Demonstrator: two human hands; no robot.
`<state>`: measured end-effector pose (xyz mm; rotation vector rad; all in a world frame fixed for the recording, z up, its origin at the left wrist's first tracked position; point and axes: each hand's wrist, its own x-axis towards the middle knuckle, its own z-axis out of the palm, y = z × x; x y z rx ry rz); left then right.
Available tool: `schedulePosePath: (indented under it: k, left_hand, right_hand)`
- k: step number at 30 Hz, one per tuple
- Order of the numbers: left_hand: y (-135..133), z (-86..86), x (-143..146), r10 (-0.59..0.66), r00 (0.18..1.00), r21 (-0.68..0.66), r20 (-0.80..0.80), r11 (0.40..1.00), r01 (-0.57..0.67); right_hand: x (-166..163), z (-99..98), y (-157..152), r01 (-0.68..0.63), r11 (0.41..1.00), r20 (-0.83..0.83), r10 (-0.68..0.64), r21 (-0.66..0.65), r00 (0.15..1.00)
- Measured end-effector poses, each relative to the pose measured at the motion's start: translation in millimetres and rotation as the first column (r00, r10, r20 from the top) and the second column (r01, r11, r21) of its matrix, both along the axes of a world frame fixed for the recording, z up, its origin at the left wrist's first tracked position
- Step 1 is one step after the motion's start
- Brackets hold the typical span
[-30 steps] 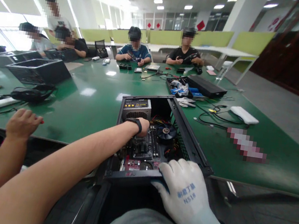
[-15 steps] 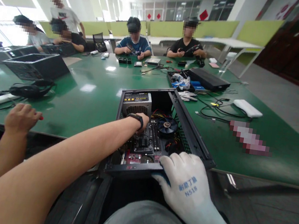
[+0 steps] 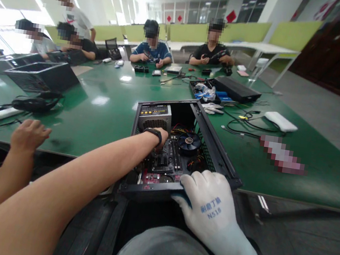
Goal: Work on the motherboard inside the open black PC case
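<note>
An open black computer case [image 3: 218,157] lies flat at the near edge of the green table [image 3: 104,117]. Inside it are a motherboard [image 3: 167,166], a round cooler fan [image 3: 188,142] and a grey power supply [image 3: 155,117]. My bare left hand [image 3: 162,136], a black watch on its wrist, reaches down onto the motherboard just left of the fan. Its fingers are curled under and hidden. My right hand [image 3: 206,201], in a white glove, grips the case's near rim.
A co-worker's hand [image 3: 30,135] rests on the table edge at left. Another case [image 3: 41,76], a black headset [image 3: 34,103], cables [image 3: 249,128], a white power strip [image 3: 280,121] and a parts tray [image 3: 207,94] lie on the table. Several people sit at the far side.
The co-worker's hand at left has shifted slightly right, and the red tip beside it no longer shows. My own hands have stayed where they were.
</note>
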<state>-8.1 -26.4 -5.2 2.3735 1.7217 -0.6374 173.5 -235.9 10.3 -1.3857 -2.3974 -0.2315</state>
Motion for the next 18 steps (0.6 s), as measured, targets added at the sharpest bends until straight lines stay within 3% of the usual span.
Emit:
schedulePosePath:
  k: [3, 8, 18]
  left_hand:
    - [-6, 10.0, 5, -0.03, 0.99, -0.053, -0.139, 0.998, 0.022]
    - [-11, 16.9, 7, -0.046, 0.985, -0.045, -0.168, 0.998, 0.039]
    - [-2, 5.9, 1, 0.004, 1.0, -0.025, -0.03, 1.0, -0.004]
  right_hand:
    - [0, 0.0, 0, 0.001, 1.0, 0.0, -0.001, 0.004, 1.0]
    - [0, 0.2, 0, 0.002, 1.0, 0.0, -0.002, -0.005, 1.0]
    - [-1, 1.7, 0, 0.003, 1.0, 0.006, -0.003, -0.005, 1.0]
